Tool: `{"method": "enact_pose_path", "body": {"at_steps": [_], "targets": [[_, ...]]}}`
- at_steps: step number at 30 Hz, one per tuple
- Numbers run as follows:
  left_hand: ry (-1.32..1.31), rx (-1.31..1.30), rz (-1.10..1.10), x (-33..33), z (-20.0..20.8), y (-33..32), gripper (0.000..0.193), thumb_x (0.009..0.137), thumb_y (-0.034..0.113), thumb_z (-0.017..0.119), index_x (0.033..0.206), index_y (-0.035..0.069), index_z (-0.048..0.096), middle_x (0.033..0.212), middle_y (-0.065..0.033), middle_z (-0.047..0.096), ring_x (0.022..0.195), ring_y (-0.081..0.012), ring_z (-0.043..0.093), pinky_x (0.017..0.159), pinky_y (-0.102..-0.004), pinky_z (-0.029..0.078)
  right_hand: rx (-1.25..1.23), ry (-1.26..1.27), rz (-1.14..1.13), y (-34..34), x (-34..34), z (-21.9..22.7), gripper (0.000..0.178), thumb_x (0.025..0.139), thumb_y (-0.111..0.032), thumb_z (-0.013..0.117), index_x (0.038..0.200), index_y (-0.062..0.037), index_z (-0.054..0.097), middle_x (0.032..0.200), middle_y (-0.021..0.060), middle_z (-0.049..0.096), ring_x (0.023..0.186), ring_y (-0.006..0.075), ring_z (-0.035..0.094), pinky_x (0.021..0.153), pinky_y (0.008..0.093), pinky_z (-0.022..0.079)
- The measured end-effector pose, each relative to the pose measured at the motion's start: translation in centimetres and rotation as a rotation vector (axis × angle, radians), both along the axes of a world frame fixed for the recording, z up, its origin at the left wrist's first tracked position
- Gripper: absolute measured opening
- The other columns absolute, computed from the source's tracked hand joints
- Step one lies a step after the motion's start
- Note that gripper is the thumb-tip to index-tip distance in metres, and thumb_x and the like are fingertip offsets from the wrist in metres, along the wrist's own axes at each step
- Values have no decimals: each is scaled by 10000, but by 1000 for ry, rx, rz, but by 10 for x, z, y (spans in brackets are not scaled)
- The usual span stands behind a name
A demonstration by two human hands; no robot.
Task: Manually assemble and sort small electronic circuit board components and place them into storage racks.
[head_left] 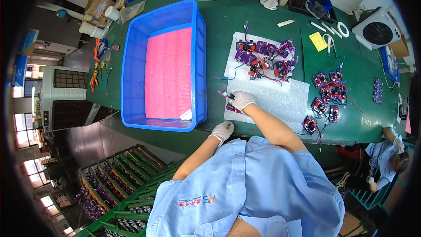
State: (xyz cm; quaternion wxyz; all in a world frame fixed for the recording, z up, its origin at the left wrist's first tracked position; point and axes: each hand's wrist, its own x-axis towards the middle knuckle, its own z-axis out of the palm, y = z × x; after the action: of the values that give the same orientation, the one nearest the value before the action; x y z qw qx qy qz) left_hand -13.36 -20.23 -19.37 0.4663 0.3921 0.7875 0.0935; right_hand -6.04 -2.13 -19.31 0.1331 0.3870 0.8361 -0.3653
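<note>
Fingers point(236, 97) of my white-gloved right hand point(242, 101) bend over a purple circuit board point(232, 109); from my distant post I cannot tell whether they grip it. My gloved left hand point(222, 132) curls at the near edge of a green table point(218, 30), its hold equally unclear. On the table stand a blue bin point(201, 66) at left, a white packing sheet point(280, 101) with the board near its left edge, clustered wired boards point(265, 47) beyond, and a yellow note point(318, 41).

Bright, washed-out windows point(29, 138), fisheye-bent dark edges
</note>
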Motion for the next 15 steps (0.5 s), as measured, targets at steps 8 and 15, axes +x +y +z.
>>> {"method": "enact_pose_path", "body": {"at_steps": [8, 15], "targets": [[-895, 673, 518, -14, 47, 42, 643, 854, 47, 551, 1411, 125, 238, 1227, -129, 509, 1079, -239, 550, 882, -341, 483, -614, 393, -550, 15, 32, 133, 368, 846, -378, 625, 813, -13, 588, 581, 45, 524, 499, 129, 457, 466, 296, 367], [-1082, 985, 292, 24, 229, 77, 712, 833, 307, 608, 1395, 255, 174, 1285, -151, 429, 1179, -277, 467, 942, -492, 447, -733, 791, -635, -2, 85, 292, 297, 842, -338, 643, 842, -51, 564, 584, -46, 448, 469, 13, 393, 413, 169, 289]]}}
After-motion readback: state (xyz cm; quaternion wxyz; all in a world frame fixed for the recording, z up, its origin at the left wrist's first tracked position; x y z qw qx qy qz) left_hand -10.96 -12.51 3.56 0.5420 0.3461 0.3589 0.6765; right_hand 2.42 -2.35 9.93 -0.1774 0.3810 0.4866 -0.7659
